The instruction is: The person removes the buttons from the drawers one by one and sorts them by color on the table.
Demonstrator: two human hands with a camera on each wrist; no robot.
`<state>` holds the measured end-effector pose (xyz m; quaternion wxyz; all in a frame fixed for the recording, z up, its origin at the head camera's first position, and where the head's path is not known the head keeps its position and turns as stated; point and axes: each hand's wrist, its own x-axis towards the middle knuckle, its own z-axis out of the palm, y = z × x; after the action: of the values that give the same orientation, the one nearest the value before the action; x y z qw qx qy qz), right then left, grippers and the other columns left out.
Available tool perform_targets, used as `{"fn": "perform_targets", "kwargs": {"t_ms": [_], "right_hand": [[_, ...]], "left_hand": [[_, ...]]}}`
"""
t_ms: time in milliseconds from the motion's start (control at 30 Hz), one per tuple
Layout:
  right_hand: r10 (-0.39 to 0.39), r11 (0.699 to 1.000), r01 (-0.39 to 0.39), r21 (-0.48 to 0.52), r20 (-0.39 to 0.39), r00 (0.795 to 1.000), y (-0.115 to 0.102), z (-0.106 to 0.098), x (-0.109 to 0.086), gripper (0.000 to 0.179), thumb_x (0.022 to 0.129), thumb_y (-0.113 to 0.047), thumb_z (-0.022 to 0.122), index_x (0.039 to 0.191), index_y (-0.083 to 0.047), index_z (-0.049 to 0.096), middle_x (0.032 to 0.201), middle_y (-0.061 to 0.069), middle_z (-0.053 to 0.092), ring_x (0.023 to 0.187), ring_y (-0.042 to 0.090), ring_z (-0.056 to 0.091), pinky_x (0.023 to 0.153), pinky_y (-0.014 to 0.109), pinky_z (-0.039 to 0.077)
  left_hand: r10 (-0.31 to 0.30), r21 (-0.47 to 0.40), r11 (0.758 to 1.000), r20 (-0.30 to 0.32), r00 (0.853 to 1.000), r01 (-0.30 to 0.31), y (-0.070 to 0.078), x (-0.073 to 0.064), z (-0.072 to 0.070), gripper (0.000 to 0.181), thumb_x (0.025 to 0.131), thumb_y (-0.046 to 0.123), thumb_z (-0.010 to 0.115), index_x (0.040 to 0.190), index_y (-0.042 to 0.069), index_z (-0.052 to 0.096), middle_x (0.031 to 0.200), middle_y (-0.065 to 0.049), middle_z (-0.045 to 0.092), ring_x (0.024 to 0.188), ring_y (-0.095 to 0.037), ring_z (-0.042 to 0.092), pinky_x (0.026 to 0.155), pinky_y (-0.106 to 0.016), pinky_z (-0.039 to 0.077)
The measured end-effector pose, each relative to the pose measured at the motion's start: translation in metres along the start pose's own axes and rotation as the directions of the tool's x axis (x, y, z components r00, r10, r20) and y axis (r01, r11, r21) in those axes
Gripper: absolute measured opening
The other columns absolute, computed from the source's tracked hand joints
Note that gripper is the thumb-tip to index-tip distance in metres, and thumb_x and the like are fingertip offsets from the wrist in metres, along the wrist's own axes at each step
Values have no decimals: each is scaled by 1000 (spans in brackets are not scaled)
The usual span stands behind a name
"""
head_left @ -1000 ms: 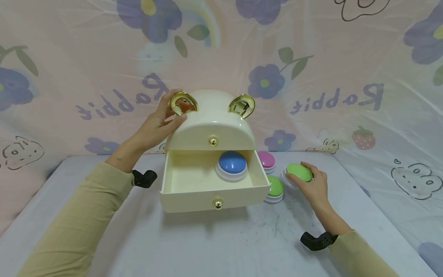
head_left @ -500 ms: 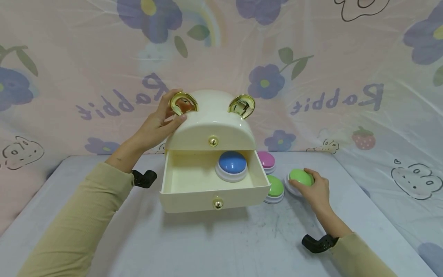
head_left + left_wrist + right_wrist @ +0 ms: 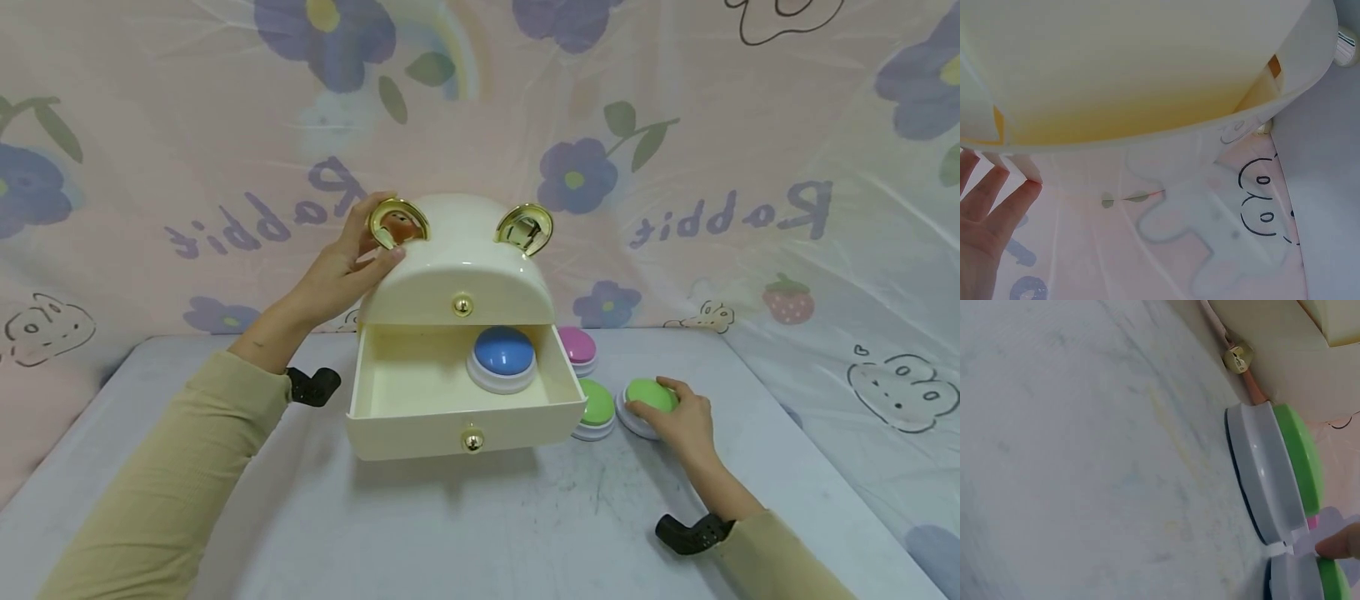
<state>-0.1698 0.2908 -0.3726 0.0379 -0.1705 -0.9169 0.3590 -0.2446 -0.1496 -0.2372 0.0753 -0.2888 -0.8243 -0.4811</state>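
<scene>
A cream drawer box [image 3: 465, 275] with gold ears stands mid-table, its lower drawer [image 3: 412, 392] pulled out. In that drawer, toward its right side, sits a push button with a blue dome [image 3: 502, 352] and white base. My left hand [image 3: 337, 273] grips the box at its left ear, thumb in front; in the left wrist view fingertips [image 3: 1032, 187] touch its edge. My right hand [image 3: 688, 421] holds a green push button [image 3: 648, 396] by its dome. Another green push button [image 3: 597, 404] is close beside it, in the right wrist view too [image 3: 1272, 472].
A pink push button [image 3: 577, 344] sits behind the green ones, right of the box and partly hidden by it. The white tabletop [image 3: 450, 533] spreads in front. Behind hangs a printed cloth [image 3: 480, 142] with flowers and rabbits.
My right hand has brought its green push button slightly toward me, down to table level beside the other green one. The left hand, box and drawer have stayed in place.
</scene>
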Motion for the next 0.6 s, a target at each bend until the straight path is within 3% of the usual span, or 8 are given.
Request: {"fn": "perform_targets", "kwargs": {"t_ms": [200, 467, 600], "right_hand": [[3, 1000, -3, 4, 0, 1000, 2, 1, -2, 77, 85, -34, 69, 143, 4, 35, 141, 37, 28, 129, 47, 28, 107, 60, 29], [21, 1000, -21, 13, 7, 1000, 2, 2, -2, 79, 87, -34, 68, 145, 4, 31, 143, 36, 27, 132, 49, 26, 111, 60, 26], [-15, 1000, 15, 21, -26, 1000, -4, -1, -4, 78, 86, -33, 69, 145, 3, 33, 144, 36, 28, 135, 48, 26, 112, 59, 25]], "left_hand": [[-1, -10, 1000, 5, 1000, 1, 1, 1, 1, 63, 100, 24, 51, 148, 37, 13, 147, -12, 42, 142, -31, 31, 115, -54, 27], [2, -13, 1000, 4, 1000, -2, 0, 2, 1, 63, 100, 24, 51, 148, 38, 14, 147, -10, 41, 142, -29, 32, 115, -53, 28], [11, -14, 1000, 12, 1000, -11, 0, 2, 1, 63, 100, 24, 51, 149, 37, 12, 147, -10, 42, 142, -28, 31, 115, -52, 27]]}}
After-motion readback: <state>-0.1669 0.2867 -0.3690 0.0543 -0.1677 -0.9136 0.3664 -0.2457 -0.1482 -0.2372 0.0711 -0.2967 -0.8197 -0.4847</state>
